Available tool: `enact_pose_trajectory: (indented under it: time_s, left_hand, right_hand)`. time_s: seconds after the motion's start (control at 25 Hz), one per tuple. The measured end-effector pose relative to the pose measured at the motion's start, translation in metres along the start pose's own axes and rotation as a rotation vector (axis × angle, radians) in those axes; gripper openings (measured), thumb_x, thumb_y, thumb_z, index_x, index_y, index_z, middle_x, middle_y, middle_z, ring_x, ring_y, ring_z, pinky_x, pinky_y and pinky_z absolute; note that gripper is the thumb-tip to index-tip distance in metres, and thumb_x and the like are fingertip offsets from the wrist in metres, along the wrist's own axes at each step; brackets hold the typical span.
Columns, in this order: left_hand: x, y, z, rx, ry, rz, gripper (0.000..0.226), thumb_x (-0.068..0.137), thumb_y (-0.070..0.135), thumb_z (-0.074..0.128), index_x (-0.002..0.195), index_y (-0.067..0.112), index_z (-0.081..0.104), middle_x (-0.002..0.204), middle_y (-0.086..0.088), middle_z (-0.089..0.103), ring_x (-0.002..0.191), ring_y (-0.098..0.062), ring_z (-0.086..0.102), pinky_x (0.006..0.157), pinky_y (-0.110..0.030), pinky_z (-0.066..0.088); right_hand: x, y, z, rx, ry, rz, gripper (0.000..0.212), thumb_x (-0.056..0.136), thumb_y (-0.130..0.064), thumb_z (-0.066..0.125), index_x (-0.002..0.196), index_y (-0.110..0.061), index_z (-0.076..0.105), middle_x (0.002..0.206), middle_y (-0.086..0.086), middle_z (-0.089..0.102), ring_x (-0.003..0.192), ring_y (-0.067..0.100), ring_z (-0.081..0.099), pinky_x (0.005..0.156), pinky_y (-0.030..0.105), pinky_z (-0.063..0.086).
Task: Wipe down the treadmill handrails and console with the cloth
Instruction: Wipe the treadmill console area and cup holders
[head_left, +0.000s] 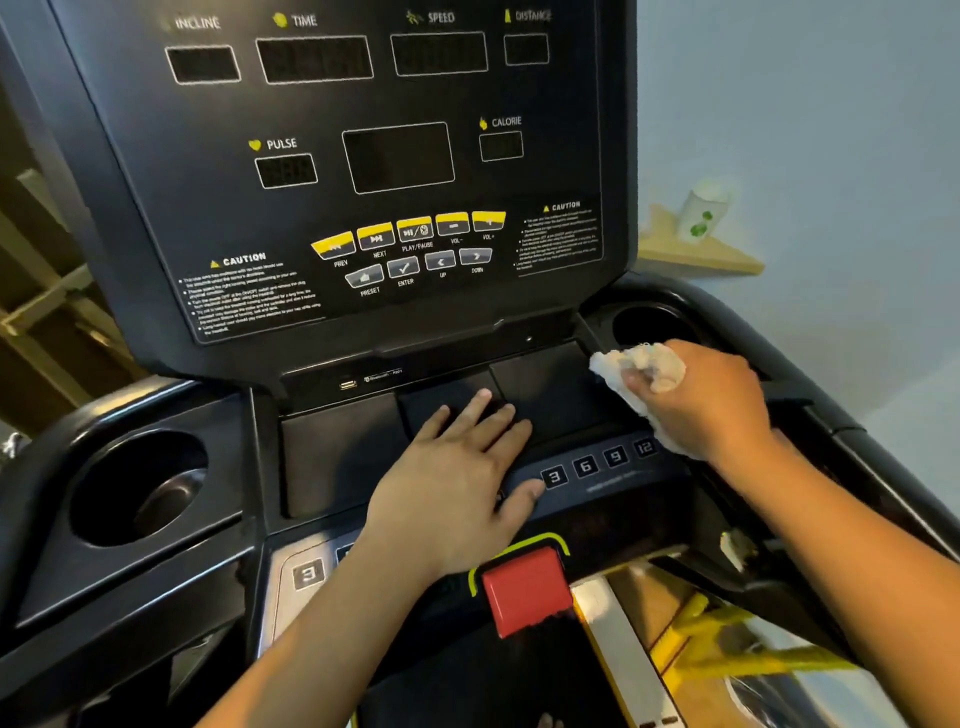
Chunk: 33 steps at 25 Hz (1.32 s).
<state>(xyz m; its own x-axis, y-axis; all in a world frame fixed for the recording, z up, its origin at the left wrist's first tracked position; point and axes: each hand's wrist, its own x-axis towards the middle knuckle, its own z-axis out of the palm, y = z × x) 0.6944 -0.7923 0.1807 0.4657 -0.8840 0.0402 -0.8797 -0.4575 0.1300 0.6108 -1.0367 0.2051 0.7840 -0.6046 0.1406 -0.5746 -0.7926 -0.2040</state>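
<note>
The step in hand looks like wiping the flat tray area of the console (363, 171) at right of centre, beside the right cup holder (649, 325). To do it well, the cloth (641, 366) would be better spread flatter than it is now: it is bunched into a wad, so only a small patch meets the plastic. Short overlapping strokes from the cup holder rim toward the middle pad, then down over the row of numbered keys (600, 462), should cover the surface; pressure over the keys ought to stay light so none is pressed by accident. The red stop button (524, 590) at lower centre deserves the same care. The right hand (701, 400) is clenched around the cloth, knuckles up, wrist slightly raised, forearm coming in from the lower right of the frame. The left hand (457, 467) grasps nothing; it lies flat and released, fingers spread on the middle pad, thumb touching the key marked 3, apparently steadying the person. The handrails are barely in view here.
</note>
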Motion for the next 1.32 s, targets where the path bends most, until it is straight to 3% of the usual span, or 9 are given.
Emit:
enact_pose_trajectory:
  time_s: [0.16,0.32,0.4,0.56,0.8,0.88,1.04,1.2,1.32]
  left_hand:
    - [-0.014,0.007,0.004,0.086,-0.03,0.061,0.071,0.098,0.061,0.011,0.158,0.023,0.005,0.165,0.0,0.009,0.152,-0.016,-0.009,0.124,-0.044,0.0]
    - [-0.009,0.017,0.006,0.097,-0.089,0.092,0.071,0.097,0.066,0.011,0.154,0.032,-0.015,0.165,-0.004,-0.008,0.151,-0.023,-0.014,0.124,-0.046,-0.001]
    - [-0.001,0.019,0.006,0.117,-0.108,0.126,0.072,0.097,0.065,0.014,0.155,0.03,-0.012,0.166,-0.005,-0.005,0.152,-0.023,-0.01,0.124,-0.045,0.002]
    - [-0.002,0.017,0.011,0.133,-0.055,0.141,0.073,0.097,0.063,0.013,0.158,0.023,0.004,0.165,-0.009,0.014,0.153,-0.024,0.006,0.123,-0.045,0.012]
    - [0.0,0.018,0.012,0.097,-0.011,0.157,0.072,0.098,0.061,0.016,0.157,0.023,0.002,0.164,-0.01,0.014,0.152,-0.026,0.01,0.123,-0.046,0.013]
    - [-0.003,0.019,0.011,0.088,0.009,0.152,0.073,0.096,0.061,0.019,0.158,0.021,0.011,0.162,-0.012,0.023,0.15,-0.029,0.018,0.121,-0.047,0.02]
    - [-0.006,0.014,0.017,0.036,0.104,0.199,0.069,0.095,0.054,0.033,0.15,0.013,0.039,0.148,-0.02,0.045,0.139,-0.037,0.042,0.111,-0.053,0.038]
    - [-0.002,0.015,0.01,0.06,-0.008,0.174,0.071,0.1,0.059,0.022,0.157,0.021,0.005,0.164,-0.012,0.012,0.152,-0.03,0.007,0.123,-0.049,0.014]
    - [-0.004,0.02,0.008,0.123,-0.048,0.179,0.073,0.1,0.058,0.017,0.157,0.016,-0.002,0.165,-0.014,0.001,0.152,-0.031,-0.004,0.122,-0.052,0.01]
  right_hand:
    - [-0.032,0.008,-0.004,0.075,0.018,-0.013,0.036,0.087,-0.058,0.058,0.091,-0.022,0.06,0.09,0.002,0.068,0.083,0.027,0.063,0.063,0.031,0.035]
    - [-0.065,0.034,-0.016,-0.056,-0.134,0.018,0.049,0.088,-0.071,0.042,0.087,-0.026,0.06,0.076,-0.005,0.062,0.062,0.007,0.051,0.053,0.022,0.029]
    - [-0.036,0.016,-0.008,-0.02,-0.124,0.069,0.043,0.092,-0.062,0.044,0.082,-0.025,0.063,0.076,-0.005,0.065,0.064,0.009,0.055,0.055,0.026,0.033]
    - [-0.024,-0.004,0.008,-0.118,0.125,0.078,0.027,0.089,-0.046,0.06,0.099,-0.021,0.065,0.091,0.0,0.069,0.081,0.021,0.064,0.062,0.028,0.039]
    - [-0.099,0.022,-0.018,-0.224,0.021,0.077,0.018,0.085,-0.041,0.064,0.091,-0.026,0.057,0.082,-0.005,0.052,0.075,0.014,0.048,0.049,0.023,0.024]
    - [-0.088,-0.006,-0.013,-0.195,0.082,0.088,0.013,0.085,-0.037,0.063,0.087,-0.026,0.056,0.081,-0.003,0.054,0.08,0.019,0.053,0.052,0.025,0.028]
    - [-0.114,-0.046,0.022,-0.081,0.133,-0.129,0.018,0.071,-0.027,0.073,0.088,-0.027,0.066,0.088,-0.002,0.064,0.082,0.023,0.048,0.063,0.03,0.035]
    - [-0.142,0.02,0.012,-0.027,0.114,0.174,0.007,0.082,-0.023,0.064,0.089,-0.021,0.064,0.095,0.003,0.062,0.091,0.025,0.051,0.067,0.03,0.033]
    - [-0.112,0.02,0.003,-0.01,0.225,0.377,0.014,0.092,-0.025,0.06,0.091,-0.013,0.065,0.091,0.008,0.064,0.091,0.029,0.059,0.068,0.028,0.032]
